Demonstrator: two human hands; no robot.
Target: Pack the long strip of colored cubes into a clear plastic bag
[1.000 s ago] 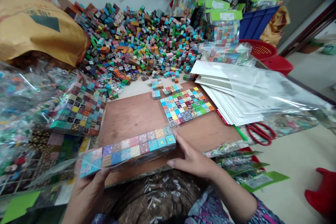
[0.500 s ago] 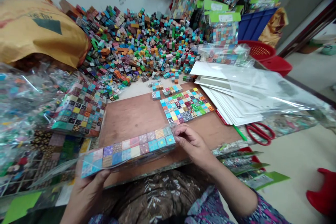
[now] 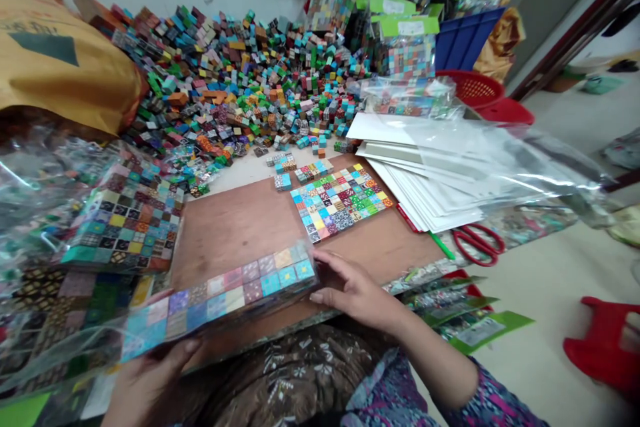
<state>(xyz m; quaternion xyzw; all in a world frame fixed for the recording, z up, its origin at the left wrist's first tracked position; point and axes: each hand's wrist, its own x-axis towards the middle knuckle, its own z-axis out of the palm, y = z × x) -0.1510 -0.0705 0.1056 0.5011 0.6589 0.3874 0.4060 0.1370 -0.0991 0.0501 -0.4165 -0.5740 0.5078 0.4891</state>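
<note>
Gripping bagged block row (image 3: 220, 297) — left hand (image 3: 150, 380), fingers mostly hidden; right hand (image 3: 357, 290) open at other end — contact unclear.

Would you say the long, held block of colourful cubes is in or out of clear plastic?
In: clear plastic film trails past the block's left end.

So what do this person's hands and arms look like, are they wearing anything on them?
Both hands, the left and the right, look bare, with no gloves and no ring that I can make out. The right sleeve is a dark blue-grey print with pink-purple and pale patches, ending near the elbow, with nothing on the wrist. The left sleeve is mostly out of frame.
</note>
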